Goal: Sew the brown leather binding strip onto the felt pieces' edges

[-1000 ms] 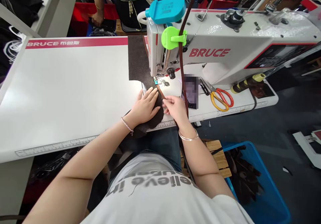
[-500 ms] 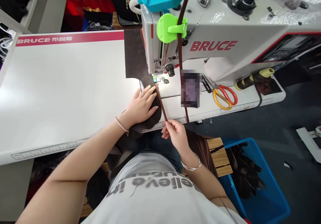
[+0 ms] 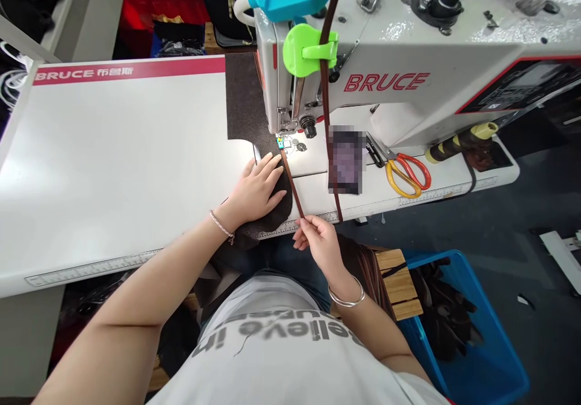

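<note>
Dark brown fabric (image 3: 246, 99) lies on the sewing machine's bed and runs past the presser foot (image 3: 280, 142), its near end drooping over the table edge. Flat on this fabric rests my left hand (image 3: 258, 188), fingers spread just in front of the foot. My right hand (image 3: 316, 238) pinches the near end of a narrow brown strip (image 3: 293, 184) between thumb and fingers. From there the strip stretches up to the foot along the fabric's right edge. The needle tip is too small to make out.
The white sewing machine (image 3: 385, 78) stands over the table. Right of the foot lie a phone (image 3: 345, 161), scissors (image 3: 405, 175) and a thread cone (image 3: 460, 143). Another brown strip (image 3: 325, 84) hangs past a green clip (image 3: 308, 51). A blue bin (image 3: 488, 314) holds dark pieces at lower right.
Both hands keep nearly the same place and hold. The view has shifted very slightly; no clear movement of the fabric or strip shows.
</note>
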`<state>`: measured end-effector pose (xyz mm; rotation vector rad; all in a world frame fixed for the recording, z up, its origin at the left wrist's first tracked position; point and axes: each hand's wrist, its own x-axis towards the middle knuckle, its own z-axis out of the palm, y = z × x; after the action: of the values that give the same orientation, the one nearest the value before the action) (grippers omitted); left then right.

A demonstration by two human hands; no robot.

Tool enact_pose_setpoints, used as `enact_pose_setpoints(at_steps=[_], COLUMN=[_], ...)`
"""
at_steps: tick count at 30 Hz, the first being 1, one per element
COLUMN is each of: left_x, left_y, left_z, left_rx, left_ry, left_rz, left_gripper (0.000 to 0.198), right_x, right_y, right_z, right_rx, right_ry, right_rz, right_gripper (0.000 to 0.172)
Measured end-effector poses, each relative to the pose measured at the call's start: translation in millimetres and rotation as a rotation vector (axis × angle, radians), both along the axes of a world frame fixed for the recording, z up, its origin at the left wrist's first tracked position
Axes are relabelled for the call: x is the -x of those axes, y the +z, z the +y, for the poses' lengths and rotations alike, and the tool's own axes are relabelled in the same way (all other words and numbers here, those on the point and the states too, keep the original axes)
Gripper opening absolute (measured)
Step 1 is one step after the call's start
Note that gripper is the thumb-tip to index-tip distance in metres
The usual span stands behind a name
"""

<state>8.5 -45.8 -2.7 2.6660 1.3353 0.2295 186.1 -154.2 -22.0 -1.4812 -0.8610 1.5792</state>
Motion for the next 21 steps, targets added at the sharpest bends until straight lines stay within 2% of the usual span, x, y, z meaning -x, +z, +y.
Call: enact_pose_setpoints(at_steps=[21], left_x=[-2.4], left_y=[-0.3], left_z=[9.4], left_rx=[0.019], left_ry=[0.02], left_rz=[-0.052], left_gripper=[0.05], right_x=[1.5], right_y=[1.8], right_z=[-1.4], right_rx=[-0.057], right_ry=[0.073], right_rz=[0.011], right_gripper=[0.045])
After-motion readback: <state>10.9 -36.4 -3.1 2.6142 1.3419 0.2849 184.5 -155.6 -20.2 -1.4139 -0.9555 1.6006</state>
